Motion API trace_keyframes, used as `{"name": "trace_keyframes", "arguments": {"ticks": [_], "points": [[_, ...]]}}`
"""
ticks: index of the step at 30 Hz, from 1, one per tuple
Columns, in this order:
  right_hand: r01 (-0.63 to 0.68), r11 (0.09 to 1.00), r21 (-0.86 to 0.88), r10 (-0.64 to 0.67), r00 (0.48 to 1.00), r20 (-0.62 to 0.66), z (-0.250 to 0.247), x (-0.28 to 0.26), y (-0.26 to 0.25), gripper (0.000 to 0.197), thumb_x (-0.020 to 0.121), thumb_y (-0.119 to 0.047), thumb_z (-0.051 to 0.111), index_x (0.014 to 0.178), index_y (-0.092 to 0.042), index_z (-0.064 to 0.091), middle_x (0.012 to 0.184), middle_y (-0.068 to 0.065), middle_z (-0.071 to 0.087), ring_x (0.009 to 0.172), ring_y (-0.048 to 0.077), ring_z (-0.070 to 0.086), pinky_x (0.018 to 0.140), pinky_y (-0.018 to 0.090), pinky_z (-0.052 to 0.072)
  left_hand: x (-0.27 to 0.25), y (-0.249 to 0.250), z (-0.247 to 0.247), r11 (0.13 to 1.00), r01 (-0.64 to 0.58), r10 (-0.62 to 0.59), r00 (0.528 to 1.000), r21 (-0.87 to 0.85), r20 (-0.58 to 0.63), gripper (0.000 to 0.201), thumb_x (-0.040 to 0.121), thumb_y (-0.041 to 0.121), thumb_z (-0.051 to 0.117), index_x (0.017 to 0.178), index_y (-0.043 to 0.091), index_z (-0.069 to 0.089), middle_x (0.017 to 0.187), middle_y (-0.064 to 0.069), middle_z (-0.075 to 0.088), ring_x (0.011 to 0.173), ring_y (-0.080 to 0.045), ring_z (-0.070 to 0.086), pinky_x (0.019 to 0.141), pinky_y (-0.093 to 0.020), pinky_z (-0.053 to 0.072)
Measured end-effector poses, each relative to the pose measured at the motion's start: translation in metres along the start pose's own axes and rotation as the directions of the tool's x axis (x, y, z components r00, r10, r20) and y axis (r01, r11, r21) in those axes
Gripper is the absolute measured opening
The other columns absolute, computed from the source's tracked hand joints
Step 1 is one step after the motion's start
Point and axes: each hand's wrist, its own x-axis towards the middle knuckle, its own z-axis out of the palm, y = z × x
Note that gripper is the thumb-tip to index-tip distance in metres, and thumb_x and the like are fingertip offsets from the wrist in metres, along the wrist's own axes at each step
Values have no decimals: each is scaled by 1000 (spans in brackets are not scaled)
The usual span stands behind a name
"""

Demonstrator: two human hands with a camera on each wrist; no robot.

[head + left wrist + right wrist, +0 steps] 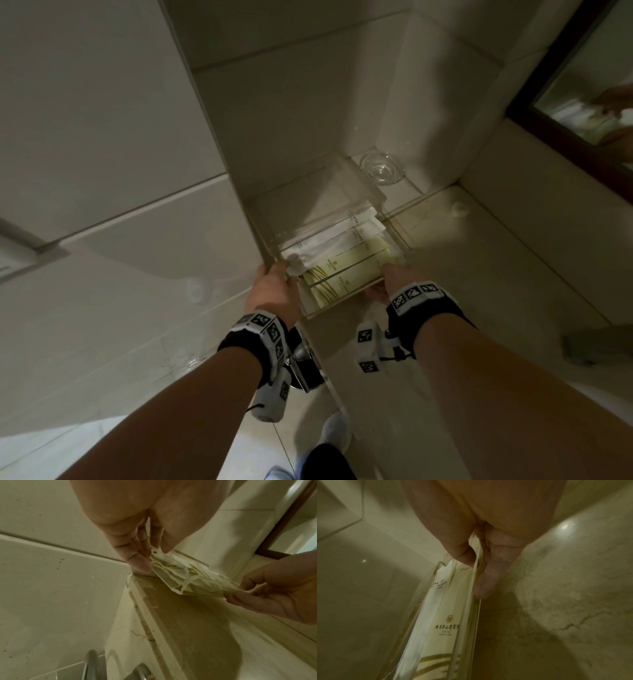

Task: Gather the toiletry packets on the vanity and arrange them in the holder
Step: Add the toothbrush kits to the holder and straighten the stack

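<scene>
Both hands grip a clear holder (342,305) of toiletry packets (346,270) — left hand (274,291) and right hand (394,277), fingers clamped on opposite ends. The packets' gold print — a flower emblem over characters — is too blurred to read.

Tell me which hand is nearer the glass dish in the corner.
Right. The right hand grips the acrylic holder's end on the side toward the glass dish; the left hand grips the opposite end, farther away.

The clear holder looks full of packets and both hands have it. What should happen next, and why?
Probably set the holder down flat on the vanity. The packets already lie inside, and the left hand and right hand each grip an end, holding it tilted above the counter.
</scene>
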Motion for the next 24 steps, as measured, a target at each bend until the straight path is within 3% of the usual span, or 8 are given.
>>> {"name": "trace_keyframes", "arguments": {"ticks": [3,8,13,20,22,24], "points": [[65,997,36,-65,998,0,0,0,4,15,97,-9,52,111,-7,48,126,19,59,87,27,66,62,30,59,-1,-1,2,999,-35,34,999,18,17,40,101,28,39,140,29,49,140,-6,41,111,-28,60,101,-32,44],[86,996,14,-86,996,5,1,-10,0,42,98,-7,51,138,2,45,132,22,57,86,26,65,61,28,60,2,-9,8,991,-105,103,994,78,37,40,101,28,32,138,31,48,126,-3,42,101,-26,61,97,-32,48],[121,993,-1,-121,992,-32,4,-13,0,42,97,-7,53,137,3,45,130,24,58,82,26,65,59,27,59,3,-15,10,986,-132,128,991,105,42,42,101,28,31,141,30,43,124,0,39,99,-24,58,91,-27,44],[93,994,55,-92,995,-27,7,-14,-2,41,97,-5,52,137,4,46,129,24,58,79,24,65,55,25,58,2,-13,9,992,-72,63,995,108,81,49,102,35,27,150,28,29,144,-2,32,117,-27,56,105,-41,46],[77,996,52,-76,997,-21,11,-11,-7,39,96,-5,53,134,5,49,124,23,61,82,26,67,61,29,61,2,-11,10,992,-67,54,992,109,114,50,100,42,26,149,33,24,140,-2,32,110,-28,58,99,-44,49],[24,997,75,-21,999,-51,17,-8,-12,32,92,-6,55,122,6,59,111,23,68,86,34,70,72,41,62,1,-8,10,992,-74,59,988,99,143,49,97,49,25,145,41,19,137,-3,34,104,-29,60,96,-46,50]]}}
